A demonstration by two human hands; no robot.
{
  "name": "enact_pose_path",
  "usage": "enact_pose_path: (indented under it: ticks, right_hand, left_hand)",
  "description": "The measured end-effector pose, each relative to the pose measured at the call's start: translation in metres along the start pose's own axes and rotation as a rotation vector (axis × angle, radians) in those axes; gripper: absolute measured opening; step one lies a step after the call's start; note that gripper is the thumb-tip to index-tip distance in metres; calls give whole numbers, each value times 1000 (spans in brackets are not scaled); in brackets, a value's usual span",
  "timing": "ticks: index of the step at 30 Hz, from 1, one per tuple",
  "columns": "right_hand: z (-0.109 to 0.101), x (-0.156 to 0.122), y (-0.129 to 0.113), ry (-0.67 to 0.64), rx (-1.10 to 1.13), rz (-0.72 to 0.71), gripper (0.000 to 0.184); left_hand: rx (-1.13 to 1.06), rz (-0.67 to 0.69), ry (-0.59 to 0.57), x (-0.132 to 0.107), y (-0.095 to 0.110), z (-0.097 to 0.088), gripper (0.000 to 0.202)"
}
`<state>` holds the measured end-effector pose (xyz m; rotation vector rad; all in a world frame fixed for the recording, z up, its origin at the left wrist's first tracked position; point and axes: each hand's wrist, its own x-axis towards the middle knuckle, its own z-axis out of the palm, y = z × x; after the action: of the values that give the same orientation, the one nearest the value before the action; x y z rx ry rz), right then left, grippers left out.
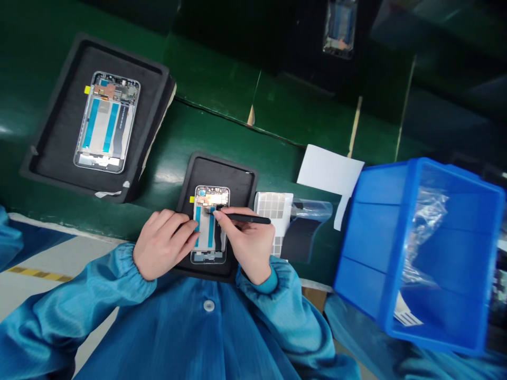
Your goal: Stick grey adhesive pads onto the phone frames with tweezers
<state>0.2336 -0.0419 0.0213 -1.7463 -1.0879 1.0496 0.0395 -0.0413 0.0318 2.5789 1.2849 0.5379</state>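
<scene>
- The green counter [237, 121] is carrying everything, with a blue bin [368, 248] sitting at its right end and a plastic bag [425, 227] lying inside.
- A large black tray [47, 132] is holding a far phone frame [106, 121] near the left end.
- A small black tray [222, 177] is holding a near phone frame [204, 232] at the front edge.
- Both frames are already showing blue strips and yellow tabs.
- The left hand [164, 245] is lying against the near phone frame; I cannot tell whether its grip is clenched.
- The right hand [245, 245] is grasping a black probe [247, 217], its tip touching the near phone frame.
</scene>
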Motion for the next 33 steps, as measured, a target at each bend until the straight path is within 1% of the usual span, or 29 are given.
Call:
enact_pose_path:
  ticks: [7,16,33]
  right_hand:
    - [0,0,-2,5,41,6,14]
    - [1,1,-6,8,19,2,12]
    - [0,1,-2,7,-19,-27,12]
  left_hand:
    - [11,2,-4,2,0,0,15]
    - [14,-2,-6,2,0,0,15]
    - [22,7,16,3,0,1,15]
